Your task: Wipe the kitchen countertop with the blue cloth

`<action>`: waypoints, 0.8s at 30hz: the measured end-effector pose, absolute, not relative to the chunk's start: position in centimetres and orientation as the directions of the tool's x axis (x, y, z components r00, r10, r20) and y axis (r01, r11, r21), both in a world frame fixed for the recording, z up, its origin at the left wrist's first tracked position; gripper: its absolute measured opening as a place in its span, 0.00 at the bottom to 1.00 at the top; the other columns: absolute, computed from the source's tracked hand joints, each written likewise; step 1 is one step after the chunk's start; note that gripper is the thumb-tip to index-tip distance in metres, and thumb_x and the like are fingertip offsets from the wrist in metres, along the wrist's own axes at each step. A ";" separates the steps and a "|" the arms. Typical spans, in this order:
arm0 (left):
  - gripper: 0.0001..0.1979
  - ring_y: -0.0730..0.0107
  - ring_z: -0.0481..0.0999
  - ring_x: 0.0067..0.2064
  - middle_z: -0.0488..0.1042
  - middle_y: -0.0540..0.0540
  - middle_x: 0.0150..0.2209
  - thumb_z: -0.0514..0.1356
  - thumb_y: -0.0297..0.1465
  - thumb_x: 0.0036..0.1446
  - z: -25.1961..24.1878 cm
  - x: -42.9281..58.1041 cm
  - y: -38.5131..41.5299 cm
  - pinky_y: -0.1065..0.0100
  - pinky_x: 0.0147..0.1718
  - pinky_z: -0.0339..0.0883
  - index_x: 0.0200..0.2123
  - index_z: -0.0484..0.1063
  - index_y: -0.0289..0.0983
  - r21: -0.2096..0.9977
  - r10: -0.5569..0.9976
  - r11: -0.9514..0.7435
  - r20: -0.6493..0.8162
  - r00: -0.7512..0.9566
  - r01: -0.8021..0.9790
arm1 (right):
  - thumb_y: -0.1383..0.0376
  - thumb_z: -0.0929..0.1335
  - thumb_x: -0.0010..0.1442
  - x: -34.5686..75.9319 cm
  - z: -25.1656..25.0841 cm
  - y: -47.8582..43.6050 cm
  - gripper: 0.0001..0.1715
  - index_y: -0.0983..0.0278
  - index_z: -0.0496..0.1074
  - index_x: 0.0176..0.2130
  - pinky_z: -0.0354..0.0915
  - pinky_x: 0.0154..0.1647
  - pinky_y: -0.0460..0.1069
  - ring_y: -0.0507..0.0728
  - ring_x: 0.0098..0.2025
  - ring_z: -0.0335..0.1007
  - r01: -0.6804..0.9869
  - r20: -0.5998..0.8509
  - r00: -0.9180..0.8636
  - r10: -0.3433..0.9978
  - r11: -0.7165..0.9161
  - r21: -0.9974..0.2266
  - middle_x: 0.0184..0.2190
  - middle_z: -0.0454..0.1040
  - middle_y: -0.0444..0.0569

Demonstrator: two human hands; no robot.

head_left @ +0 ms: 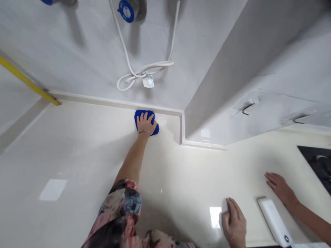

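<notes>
My left hand [146, 124] presses a blue cloth [140, 114] onto the white countertop [98, 137], close to the low upstand along the back wall. Its fingers are spread over the cloth, which shows around the fingertips and beside the palm. A thin bracelet circles that wrist, and a floral sleeve covers the upper arm. My right hand [234, 220] rests at the counter's near side, fingers extended and together, thumb to the left, with no object visible in it.
Another person's hand [280, 189] lies on the counter at right, beside a long white device [274, 220]. A black hob [317, 162] sits farther right. A boxed-out wall corner [183, 129] juts forward. Above hang a looped white cable [144, 70] and a blue-handled valve [126, 11]; a yellow pipe [28, 81] runs down at left.
</notes>
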State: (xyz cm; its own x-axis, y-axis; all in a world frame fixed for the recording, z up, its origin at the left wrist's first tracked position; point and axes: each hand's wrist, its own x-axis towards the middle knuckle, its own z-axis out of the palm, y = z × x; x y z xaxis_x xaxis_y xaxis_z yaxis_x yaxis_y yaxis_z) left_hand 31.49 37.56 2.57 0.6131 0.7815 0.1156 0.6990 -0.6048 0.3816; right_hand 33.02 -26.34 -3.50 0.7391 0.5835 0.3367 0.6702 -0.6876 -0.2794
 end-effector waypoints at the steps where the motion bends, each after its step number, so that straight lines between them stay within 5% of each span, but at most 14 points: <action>1: 0.31 0.48 0.49 0.78 0.57 0.44 0.77 0.49 0.42 0.68 2.7 31.5 37.4 0.41 0.77 0.36 0.71 0.69 0.43 0.387 0.779 -0.604 0.106 0.617 0.697 | 0.61 0.60 0.71 33.0 -3.4 -26.2 0.29 0.64 0.68 0.67 0.71 0.59 0.73 0.75 0.61 0.72 0.669 0.343 0.740 0.579 -0.690 -0.278 0.62 0.72 0.66; 13: 0.33 0.45 0.44 0.79 0.52 0.43 0.79 0.51 0.43 0.68 2.6 26.5 23.6 0.40 0.77 0.32 0.73 0.65 0.42 0.360 0.614 -0.741 0.022 0.789 0.567 | 0.65 0.61 0.68 32.7 -2.2 -25.2 0.31 0.63 0.66 0.67 0.63 0.67 0.68 0.69 0.65 0.66 0.610 0.312 0.788 0.530 -0.741 -0.281 0.64 0.70 0.62; 24: 0.34 0.41 0.44 0.79 0.52 0.39 0.79 0.57 0.42 0.66 1.3 24.9 -1.3 0.38 0.77 0.33 0.73 0.66 0.41 0.480 0.114 -0.874 0.049 0.992 0.076 | 0.67 0.61 0.65 33.1 -2.3 -25.1 0.32 0.66 0.66 0.66 0.63 0.66 0.64 0.67 0.67 0.63 0.613 0.296 0.784 0.546 -0.756 -0.230 0.65 0.69 0.62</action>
